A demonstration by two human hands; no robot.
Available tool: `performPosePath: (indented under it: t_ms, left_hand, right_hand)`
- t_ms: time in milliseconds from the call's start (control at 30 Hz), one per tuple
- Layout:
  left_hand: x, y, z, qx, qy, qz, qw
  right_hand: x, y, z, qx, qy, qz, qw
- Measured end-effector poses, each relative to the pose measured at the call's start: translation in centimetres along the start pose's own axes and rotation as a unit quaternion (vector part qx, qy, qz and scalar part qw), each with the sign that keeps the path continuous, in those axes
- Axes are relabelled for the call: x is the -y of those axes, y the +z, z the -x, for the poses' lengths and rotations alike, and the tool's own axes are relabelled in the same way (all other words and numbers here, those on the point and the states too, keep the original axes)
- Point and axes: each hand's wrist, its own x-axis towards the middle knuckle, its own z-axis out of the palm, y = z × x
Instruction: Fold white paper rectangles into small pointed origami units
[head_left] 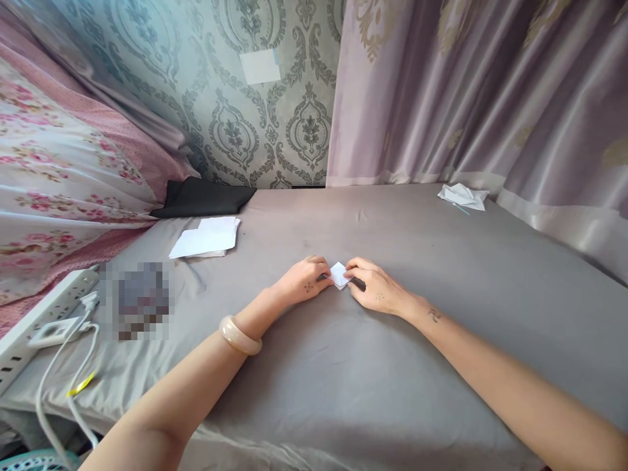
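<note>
A small folded white paper piece (338,274) lies on the grey bed sheet (392,366) in the middle of the view. My left hand (303,281) pinches its left edge with curled fingers. My right hand (375,288) presses and pinches its right edge, fingers closed on it. A pale bangle (239,336) sits on my left wrist. Most of the paper is covered by my fingertips.
A stack of white paper sheets (206,238) lies at the back left, beside a black cloth (203,197). Crumpled white paper (462,195) rests at the back right by the curtain (481,91). A power strip with white cables (59,327) sits at the left edge.
</note>
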Motion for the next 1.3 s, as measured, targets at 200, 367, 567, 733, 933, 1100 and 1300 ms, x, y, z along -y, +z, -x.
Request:
performPosePath:
  t_ms: [200, 367, 567, 733, 933, 1100, 1300]
  left_hand:
    - [-0.5, -0.3, -0.2, 0.024, -0.001, -0.069, 0.997]
    - [-0.7, 0.6, 0.0, -0.013, -0.039, -0.085, 0.996]
    - [-0.5, 1.3, 0.1, -0.078, -0.113, 0.054, 0.989]
    - [-0.6, 1.2, 0.1, -0.092, -0.168, 0.146, 0.971]
    - [-0.8, 1.3, 0.0, -0.087, -0.173, 0.126, 0.973]
    - [-1.1, 1.5, -0.2, -0.105, -0.200, 0.120, 0.967]
    - [-1.3, 1.4, -0.6, -0.113, -0.244, 0.153, 0.951]
  right_hand:
    - [0.0, -0.5, -0.6, 0.051, 0.018, 0.046, 0.997]
    - [-0.6, 0.1, -0.7, 0.011, 0.030, 0.027, 0.999]
    - [-0.9, 0.6, -0.2, -0.044, 0.067, -0.045, 0.996]
    - [-0.9, 0.8, -0.3, -0.062, 0.124, -0.084, 0.987]
    - [-0.6, 0.9, -0.5, -0.071, 0.147, -0.061, 0.985]
    - [-0.3, 0.9, -0.8, -0.074, 0.183, -0.063, 0.978]
    - [-0.4, 1.2, -1.1, -0.088, 0.216, -0.082, 0.969]
